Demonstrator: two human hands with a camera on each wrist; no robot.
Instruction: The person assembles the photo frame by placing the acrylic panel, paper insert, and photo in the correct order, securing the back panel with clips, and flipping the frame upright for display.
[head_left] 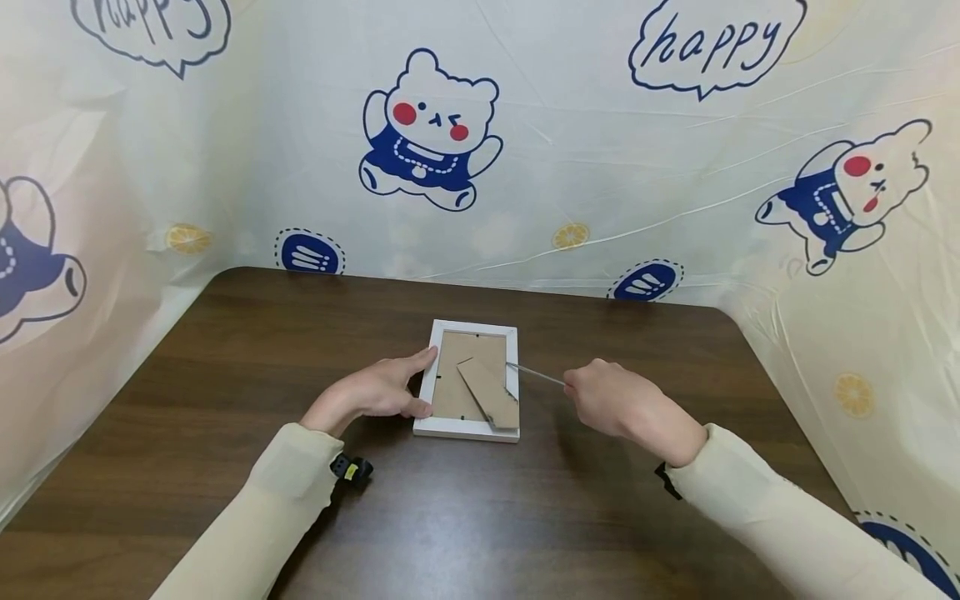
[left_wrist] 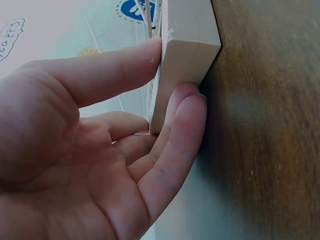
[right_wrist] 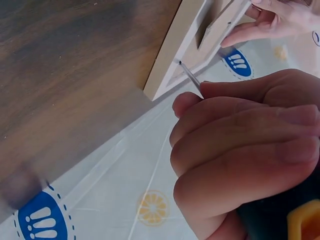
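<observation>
A white picture frame lies face down, its brown backing board and slanted stand leg facing up. My left hand holds the frame's left side, thumb at the edge of its back and fingertips against the outer side. On the right, my right hand grips a screwdriver with a thin metal shaft. Its dark and orange handle shows under the curled fingers in the right wrist view. The shaft's tip is at the inner edge of the frame's right side, close to a small dark tab.
The dark wooden table carries the frame near its middle. Behind it and at both sides hangs a pale printed curtain with bears and lettering. Small dark devices sit at both wrists, such as the left wrist camera.
</observation>
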